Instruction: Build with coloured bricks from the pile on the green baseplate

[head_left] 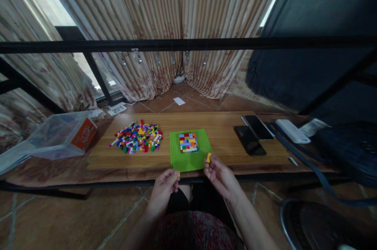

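Yellow plastic shows in the grip of each hand. The right hand [220,174] pinches a small yellow toy brick [208,158] between thumb and fingers, the grip narrow around it, at the right front corner of a square, studded, bright green plastic baseplate [176,159]. The left hand [164,186] also keeps a narrow grip, thumb against curled forefinger, on a second small yellow piece [178,173], mostly hidden by the fingers and just beside the baseplate's near edge, toward its left corner.

Near the middle of the baseplate sits a squarish block of multicoloured plastic bricks [188,142], apart from both hands. Baseplate and block rest on a long, light-brown wooden desk [222,134]. To their left spreads a loose heap of small multicoloured bricks [138,136]; farther left stands a translucent plastic box with an orange label [54,134]. Toward the right end, two dark, flat, rectangular devices [250,140] lie close together.
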A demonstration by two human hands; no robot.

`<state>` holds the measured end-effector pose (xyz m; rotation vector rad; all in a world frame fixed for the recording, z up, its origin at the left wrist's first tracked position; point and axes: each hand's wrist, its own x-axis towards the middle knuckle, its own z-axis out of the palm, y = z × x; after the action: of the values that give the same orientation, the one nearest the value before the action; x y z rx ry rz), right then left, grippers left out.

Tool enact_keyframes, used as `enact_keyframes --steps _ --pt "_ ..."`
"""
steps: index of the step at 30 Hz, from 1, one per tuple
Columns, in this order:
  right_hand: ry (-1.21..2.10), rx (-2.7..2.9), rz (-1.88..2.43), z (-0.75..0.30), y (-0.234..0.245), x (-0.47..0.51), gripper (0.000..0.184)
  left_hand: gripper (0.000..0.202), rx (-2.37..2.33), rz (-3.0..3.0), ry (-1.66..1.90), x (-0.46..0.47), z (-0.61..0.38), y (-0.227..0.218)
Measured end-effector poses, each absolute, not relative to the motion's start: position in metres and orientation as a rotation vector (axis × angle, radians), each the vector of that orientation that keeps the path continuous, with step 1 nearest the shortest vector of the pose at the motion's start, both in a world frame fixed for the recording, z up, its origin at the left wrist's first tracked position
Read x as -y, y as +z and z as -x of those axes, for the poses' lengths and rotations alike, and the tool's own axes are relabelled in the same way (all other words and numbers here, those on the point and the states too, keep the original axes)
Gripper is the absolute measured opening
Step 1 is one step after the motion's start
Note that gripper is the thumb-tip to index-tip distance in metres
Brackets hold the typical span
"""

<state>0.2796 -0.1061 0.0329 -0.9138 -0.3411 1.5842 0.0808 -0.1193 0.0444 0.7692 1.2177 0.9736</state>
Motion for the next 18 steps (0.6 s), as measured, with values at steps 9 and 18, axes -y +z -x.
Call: enact_keyframes --steps 9,18 --pt "1.285 0.525 1.129 -0.295 0.037 0.067 0.042 0.044 -1.419 -0.9 1.027 0.095 -0.066 0.041" --pt "0.952 1.084 1.485 -0.293 0.02 0.034 0.029 0.044 -1.509 -1.028 1.102 0.061 -0.058 0.038"
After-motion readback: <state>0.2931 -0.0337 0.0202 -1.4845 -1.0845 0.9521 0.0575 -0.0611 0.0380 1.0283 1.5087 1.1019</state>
